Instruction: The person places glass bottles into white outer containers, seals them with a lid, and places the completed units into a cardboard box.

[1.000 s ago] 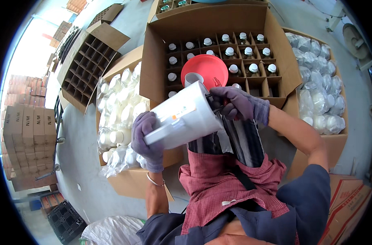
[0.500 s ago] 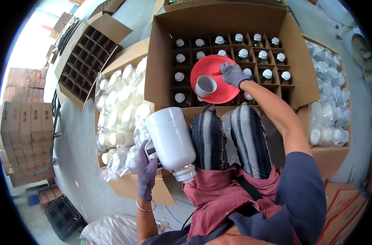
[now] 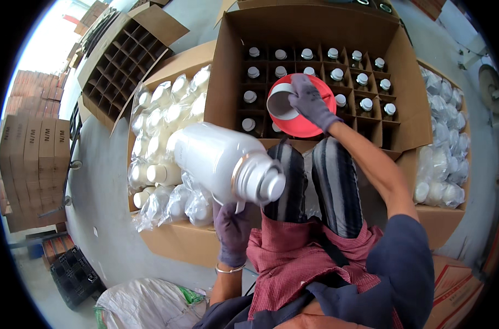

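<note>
A large glossy white vacuum flask (image 3: 214, 156) is tilted over my lap, its stopper end pointing to the lower right. My gloved left hand (image 3: 233, 230) is closed at its handle, partly hidden beneath the body. In my gloved right hand (image 3: 312, 101) is a whitish cup (image 3: 281, 104), gripped at its right side and tipped with its opening to the right. Under the cup lies a round red plate (image 3: 300, 129), resting over white-capped bottles (image 3: 366, 104) that stand in the divided carton (image 3: 315, 27) ahead of me.
Cartons of plastic-wrapped white bottles flank the middle one, at left (image 3: 167, 129) and right (image 3: 441, 137). An open carton with dividers (image 3: 118, 68) stands at the far left, near stacked flat boxes (image 3: 38, 164). A white sack (image 3: 145, 307) lies at lower left.
My left hand has swung the flask from nearly upside down toward level, stopper now facing right. My right hand has moved from the plate's edge to the cup, taken hold and tipped it.
</note>
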The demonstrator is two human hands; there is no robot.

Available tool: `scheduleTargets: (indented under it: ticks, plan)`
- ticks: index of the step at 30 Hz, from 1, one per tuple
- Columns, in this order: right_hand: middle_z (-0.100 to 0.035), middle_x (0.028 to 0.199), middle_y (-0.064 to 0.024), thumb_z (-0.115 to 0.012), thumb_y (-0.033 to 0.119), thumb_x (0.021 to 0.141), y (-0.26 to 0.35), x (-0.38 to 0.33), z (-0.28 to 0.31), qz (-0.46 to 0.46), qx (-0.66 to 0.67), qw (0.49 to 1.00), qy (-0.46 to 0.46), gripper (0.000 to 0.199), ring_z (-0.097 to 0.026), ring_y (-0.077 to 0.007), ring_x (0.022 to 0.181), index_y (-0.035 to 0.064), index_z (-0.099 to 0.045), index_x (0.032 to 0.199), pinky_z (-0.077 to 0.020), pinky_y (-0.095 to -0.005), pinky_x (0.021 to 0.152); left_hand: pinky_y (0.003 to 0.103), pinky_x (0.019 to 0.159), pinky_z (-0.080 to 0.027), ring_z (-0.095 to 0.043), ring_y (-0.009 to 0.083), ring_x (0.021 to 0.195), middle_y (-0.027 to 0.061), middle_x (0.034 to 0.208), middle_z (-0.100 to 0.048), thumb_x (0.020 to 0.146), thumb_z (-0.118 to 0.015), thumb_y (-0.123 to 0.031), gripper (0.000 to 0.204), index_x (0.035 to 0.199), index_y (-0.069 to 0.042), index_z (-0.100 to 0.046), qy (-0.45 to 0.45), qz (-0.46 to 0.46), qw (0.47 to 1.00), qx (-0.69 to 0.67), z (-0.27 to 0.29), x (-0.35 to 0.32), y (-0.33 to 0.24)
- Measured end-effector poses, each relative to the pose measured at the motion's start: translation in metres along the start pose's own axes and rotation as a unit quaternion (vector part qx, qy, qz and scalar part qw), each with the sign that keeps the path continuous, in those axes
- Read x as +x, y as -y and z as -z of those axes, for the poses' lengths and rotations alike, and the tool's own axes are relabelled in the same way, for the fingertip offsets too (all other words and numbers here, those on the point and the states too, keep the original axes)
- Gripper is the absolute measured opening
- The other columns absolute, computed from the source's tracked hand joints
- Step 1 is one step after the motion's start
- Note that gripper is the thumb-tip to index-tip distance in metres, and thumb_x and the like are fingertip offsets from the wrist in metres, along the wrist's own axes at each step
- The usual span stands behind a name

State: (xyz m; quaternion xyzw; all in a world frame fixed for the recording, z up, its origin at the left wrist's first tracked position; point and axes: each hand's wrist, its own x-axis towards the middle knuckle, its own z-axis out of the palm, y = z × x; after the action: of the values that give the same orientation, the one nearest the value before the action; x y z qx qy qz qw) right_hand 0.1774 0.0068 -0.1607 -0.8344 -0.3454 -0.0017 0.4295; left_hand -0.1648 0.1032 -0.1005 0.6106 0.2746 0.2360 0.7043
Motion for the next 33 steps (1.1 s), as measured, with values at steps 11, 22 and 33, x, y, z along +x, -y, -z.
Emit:
scheduleTargets:
  ticks: [11,22,33]
  plan:
    - [-0.038,0.140,-0.0231,-0.075,0.024,0.074,0.138,-0.189,0.113,0.280,-0.138,0.940,-0.135,0.074,-0.043,-0.0410,0.125,0.0075,-0.043,0.139,-0.0351,-0.0486,0.105,0.047,0.100,-0.049,-0.057,0.0305,0.113,0.0221,0.122,-0.057,0.096,-0.044,-0.004,0.025,0.110,0.013,-0.056,0.081,-0.248,0.955,0.144,-0.073,-0.017,-0.020]
    - [-0.065,0.108,-0.0081,-0.035,0.055,0.098,0.100,-0.189,0.108,-0.154,0.717,0.641,0.225,0.059,-0.065,-0.0143,0.094,0.0080,-0.051,0.130,-0.0546,-0.0307,0.079,0.047,0.103,-0.039,-0.049,0.0281,0.123,0.0131,0.125,-0.054,0.094,-0.053,-0.008,0.015,0.106,0.000,-0.059,0.161,-0.266,0.944,0.109,-0.035,-0.007,0.010]
    - [-0.063,0.080,-0.0108,-0.053,0.029,0.095,0.066,-0.176,0.141,0.214,-0.210,0.947,0.119,0.025,-0.062,-0.0266,0.073,0.0084,-0.065,0.103,-0.0489,-0.0335,0.070,0.056,0.096,-0.044,-0.055,0.0405,0.111,0.0183,0.123,-0.055,0.076,-0.064,-0.004,0.023,0.097,-0.005,-0.054,0.427,-0.491,0.687,0.322,-0.059,-0.015,-0.016]
